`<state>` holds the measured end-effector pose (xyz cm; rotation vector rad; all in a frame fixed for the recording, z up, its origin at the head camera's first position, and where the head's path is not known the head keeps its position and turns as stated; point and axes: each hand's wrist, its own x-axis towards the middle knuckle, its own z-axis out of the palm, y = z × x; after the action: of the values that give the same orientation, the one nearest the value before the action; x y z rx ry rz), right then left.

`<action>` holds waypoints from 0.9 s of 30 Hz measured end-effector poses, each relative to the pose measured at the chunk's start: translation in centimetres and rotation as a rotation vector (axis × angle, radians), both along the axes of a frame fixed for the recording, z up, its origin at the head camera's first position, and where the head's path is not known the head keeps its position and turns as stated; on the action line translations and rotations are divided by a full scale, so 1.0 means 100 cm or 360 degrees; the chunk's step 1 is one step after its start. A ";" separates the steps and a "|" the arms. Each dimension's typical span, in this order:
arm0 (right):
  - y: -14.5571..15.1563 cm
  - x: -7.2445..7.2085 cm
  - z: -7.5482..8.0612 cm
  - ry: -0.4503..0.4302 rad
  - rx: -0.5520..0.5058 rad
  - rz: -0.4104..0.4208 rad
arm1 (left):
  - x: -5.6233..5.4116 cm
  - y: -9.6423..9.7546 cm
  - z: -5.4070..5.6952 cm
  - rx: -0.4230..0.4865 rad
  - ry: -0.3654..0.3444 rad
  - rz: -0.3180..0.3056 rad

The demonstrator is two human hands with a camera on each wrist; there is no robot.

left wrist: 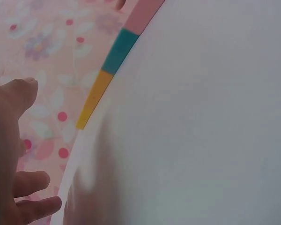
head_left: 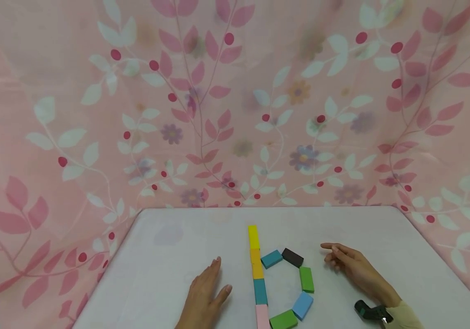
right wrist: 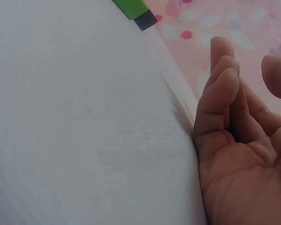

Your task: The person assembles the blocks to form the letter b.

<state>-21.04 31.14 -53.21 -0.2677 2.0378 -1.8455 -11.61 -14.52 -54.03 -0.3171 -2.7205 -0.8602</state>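
Observation:
Coloured rectangular blocks lie on the white table in a "b"-like outline. Its straight side runs from a yellow block (head_left: 253, 237) through an orange block (head_left: 257, 263) and a teal block (head_left: 261, 291) to a pink block (head_left: 262, 316). A blue-teal block (head_left: 271, 259), black block (head_left: 293, 257), green block (head_left: 306, 279), light blue block (head_left: 303, 305) and second green block (head_left: 283, 319) form the curve. Left of the column, my left hand (head_left: 206, 294) holds nothing, fingers extended. My right hand (head_left: 354, 269), loosely curled around nothing, is right of the curve.
The white table (head_left: 169, 269) has rounded far corners. Behind it hangs a pink floral cloth (head_left: 243, 151), which also runs down both sides. A black wrist device (head_left: 372, 312) sits by the right sleeve (head_left: 404, 317).

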 end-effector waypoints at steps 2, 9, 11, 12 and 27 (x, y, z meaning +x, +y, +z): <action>0.001 0.000 0.000 0.0009 -0.0014 0.0015 | -0.001 -0.004 0.000 0.0033 0.0005 0.0011; 0.005 -0.002 -0.004 0.0038 -0.0110 0.0053 | -0.003 -0.005 0.000 0.0052 -0.0042 -0.0013; 0.005 -0.003 -0.005 0.0050 -0.0139 0.0074 | -0.004 -0.004 0.001 0.0041 -0.0039 -0.0010; 0.005 -0.004 -0.006 0.0058 -0.0151 0.0083 | -0.004 -0.004 0.001 0.0038 -0.0039 -0.0008; 0.005 -0.006 -0.006 0.0107 -0.0185 0.0122 | -0.003 -0.005 0.006 0.0001 -0.0117 -0.0038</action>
<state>-21.63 31.68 -53.80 -0.4390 1.9374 -1.9344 -11.93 -14.98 -53.46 -0.3248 -2.7891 -0.8961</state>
